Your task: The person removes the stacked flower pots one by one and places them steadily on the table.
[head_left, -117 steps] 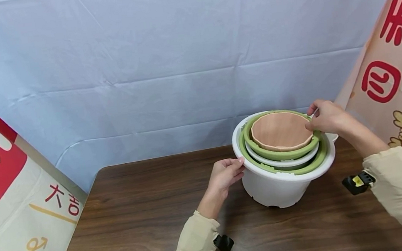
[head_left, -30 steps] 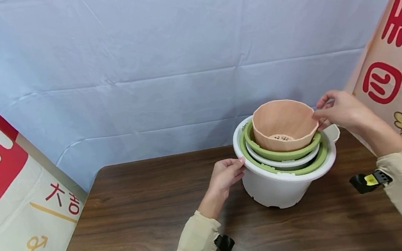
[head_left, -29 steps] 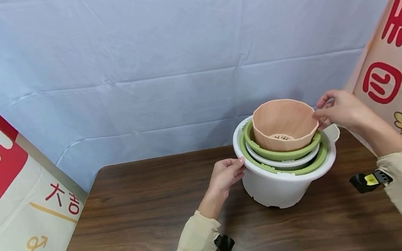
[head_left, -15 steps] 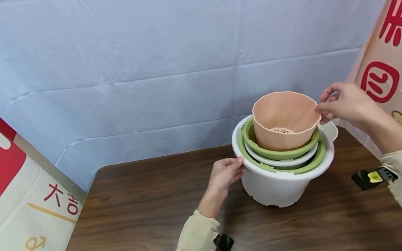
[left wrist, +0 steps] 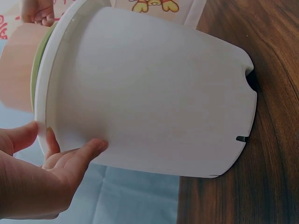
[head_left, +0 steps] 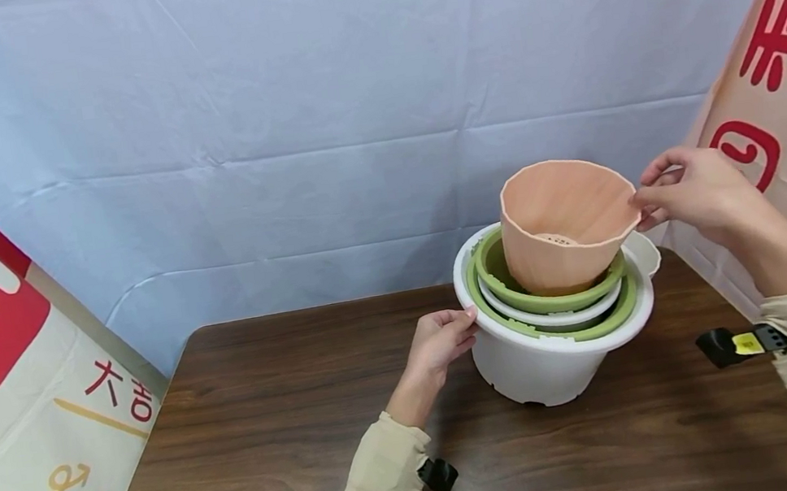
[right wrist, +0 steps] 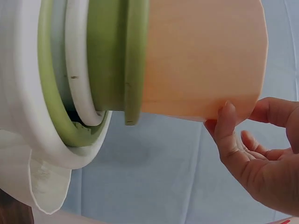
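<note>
Two rims are pinched: nearer, at nine o'clock by the left hand (head_left: pixel 438 344), that of the large white pot (head_left: pixel 534 371) on the desk (head_left: pixel 275 424). Inside it are nested a lower green pot (head_left: pixel 613 322), smaller white pot (head_left: pixel 572 317) and upper green pot (head_left: pixel 494 270); partly out of these, the peach pot (head_left: pixel 549 255) is gripped at three o'clock by the right hand (head_left: pixel 699 187).

The right hand (head_left: pixel 702 187) holds the peach pot (head_left: pixel 568 216).

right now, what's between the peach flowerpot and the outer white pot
The right wrist view shows a smaller green pot, then an inner white pot, then a larger green pot, counting outward from the peach flowerpot.
</note>
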{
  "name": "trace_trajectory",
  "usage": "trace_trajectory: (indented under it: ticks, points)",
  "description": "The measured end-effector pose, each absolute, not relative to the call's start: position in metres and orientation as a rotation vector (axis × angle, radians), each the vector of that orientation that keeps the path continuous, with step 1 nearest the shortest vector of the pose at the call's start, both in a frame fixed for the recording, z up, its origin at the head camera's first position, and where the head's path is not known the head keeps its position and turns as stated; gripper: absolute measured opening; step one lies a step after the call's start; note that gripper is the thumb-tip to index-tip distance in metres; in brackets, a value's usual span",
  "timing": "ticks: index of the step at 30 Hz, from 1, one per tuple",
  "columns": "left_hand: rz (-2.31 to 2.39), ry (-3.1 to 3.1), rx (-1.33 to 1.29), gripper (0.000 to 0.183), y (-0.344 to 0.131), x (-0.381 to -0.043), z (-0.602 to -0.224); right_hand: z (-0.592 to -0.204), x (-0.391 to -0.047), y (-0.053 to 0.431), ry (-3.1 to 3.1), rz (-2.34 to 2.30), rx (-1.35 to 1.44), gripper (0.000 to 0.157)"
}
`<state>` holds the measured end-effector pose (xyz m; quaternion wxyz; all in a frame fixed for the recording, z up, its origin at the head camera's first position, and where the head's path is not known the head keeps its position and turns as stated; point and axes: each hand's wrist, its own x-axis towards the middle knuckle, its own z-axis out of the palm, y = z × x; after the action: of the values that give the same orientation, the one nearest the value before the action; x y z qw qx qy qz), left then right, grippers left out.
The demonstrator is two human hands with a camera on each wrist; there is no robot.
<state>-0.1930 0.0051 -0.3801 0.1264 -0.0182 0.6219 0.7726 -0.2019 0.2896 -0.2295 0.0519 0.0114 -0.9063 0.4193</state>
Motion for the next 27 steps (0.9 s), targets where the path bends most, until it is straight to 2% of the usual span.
trace_trajectory:
  ticks: [11,19,27]
  points:
    - [2.259,1.798,-0.062,0.018,0.006,-0.193,-0.381,-0.217,-0.194,0.291,-2.656,1.347,0.021,0.029]
    - [2.261,1.793,-0.055,0.018,0.006,-0.193,-0.38,-0.211,-0.191,0.295,-2.503,1.456,0.0,0.012]
    - [2.258,1.794,-0.053,0.018,0.007,-0.192,-0.379,-0.204,-0.187,0.303,-2.502,1.371,-0.096,0.024]
